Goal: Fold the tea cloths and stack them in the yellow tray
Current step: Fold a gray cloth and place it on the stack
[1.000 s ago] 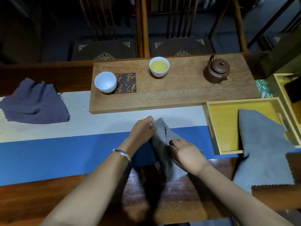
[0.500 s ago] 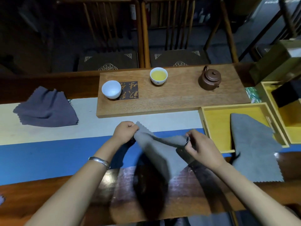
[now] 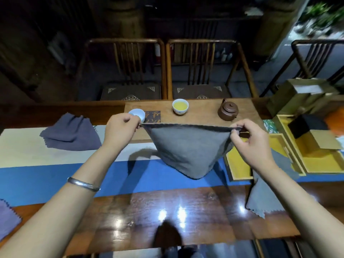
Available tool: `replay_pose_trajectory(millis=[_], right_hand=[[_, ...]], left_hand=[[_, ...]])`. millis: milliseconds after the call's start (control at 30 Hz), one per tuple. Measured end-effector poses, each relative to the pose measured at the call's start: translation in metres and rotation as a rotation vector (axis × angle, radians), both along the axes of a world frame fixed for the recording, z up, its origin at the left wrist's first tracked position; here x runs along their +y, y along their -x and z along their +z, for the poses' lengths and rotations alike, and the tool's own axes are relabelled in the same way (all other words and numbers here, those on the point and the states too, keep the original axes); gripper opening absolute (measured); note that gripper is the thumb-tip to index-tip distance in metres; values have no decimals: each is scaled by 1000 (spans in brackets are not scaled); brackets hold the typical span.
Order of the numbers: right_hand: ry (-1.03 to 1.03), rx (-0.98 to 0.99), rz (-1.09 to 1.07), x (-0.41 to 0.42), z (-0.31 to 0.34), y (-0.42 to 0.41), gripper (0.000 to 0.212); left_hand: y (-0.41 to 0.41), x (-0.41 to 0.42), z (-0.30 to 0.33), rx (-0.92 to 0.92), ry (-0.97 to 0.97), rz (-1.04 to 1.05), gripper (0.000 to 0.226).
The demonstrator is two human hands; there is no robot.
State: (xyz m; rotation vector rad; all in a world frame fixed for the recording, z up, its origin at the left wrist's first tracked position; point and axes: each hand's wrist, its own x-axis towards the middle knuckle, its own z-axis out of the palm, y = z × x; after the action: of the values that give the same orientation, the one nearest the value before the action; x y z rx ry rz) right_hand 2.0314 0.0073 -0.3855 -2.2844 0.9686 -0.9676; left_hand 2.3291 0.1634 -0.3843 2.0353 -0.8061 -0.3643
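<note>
A grey tea cloth (image 3: 188, 149) hangs stretched in the air above the blue and white runner. My left hand (image 3: 121, 130) pinches its left top corner and my right hand (image 3: 249, 138) pinches its right top corner. The yellow tray (image 3: 230, 161) lies at the right, partly hidden by my right arm. Another grey cloth (image 3: 264, 194) lies half in that tray and spills over its near rim onto the table. A purple-grey cloth (image 3: 70, 134) lies crumpled at the left, and the edge of a purple cloth (image 3: 7, 218) shows at the far left.
A wooden tea board (image 3: 201, 116) at the back carries a white cup (image 3: 137, 114), a cup of tea (image 3: 180, 106) and a brown teapot (image 3: 227, 112). A second yellow tray (image 3: 316, 161) with a black box (image 3: 305, 125) stands at the far right. Chairs stand behind the table.
Both hands have lifted the grey cloth off the table and drawn apart, pulling its top edge straight. The head camera has tilted up.
</note>
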Motion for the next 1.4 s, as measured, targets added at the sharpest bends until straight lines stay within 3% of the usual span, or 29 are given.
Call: replay_pose_trajectory(millis=[133,200,400,567,767,867,1033,1233,1400], right_hand=[[62,-29,3,-2,27,2,21],[55,-43,-5,0,33,4,20],[-26,-36,60,22,12,22,20],[-303,32,132,55,-37,54,26],[-543,237,201,86,-99,93,20],[-601,299,192,90,-122,102,23],[-636,261,190,82,-146,98,19],[-674,155,38,53,-165,71,15],[-721,204,-52,24,-185,46,22]], left_hand=[[10,11,30,-173,73,24,31],[14,19,36,-167,93,26,30],[39,56,8,60,119,-78,31],[72,100,-51,264,66,-87,36],[106,155,-118,527,-65,-107,15],[108,165,-137,501,-137,-109,26],[102,144,-150,589,-77,24,36],[75,105,-171,555,-102,83,8],[57,76,-192,472,-151,116,12]])
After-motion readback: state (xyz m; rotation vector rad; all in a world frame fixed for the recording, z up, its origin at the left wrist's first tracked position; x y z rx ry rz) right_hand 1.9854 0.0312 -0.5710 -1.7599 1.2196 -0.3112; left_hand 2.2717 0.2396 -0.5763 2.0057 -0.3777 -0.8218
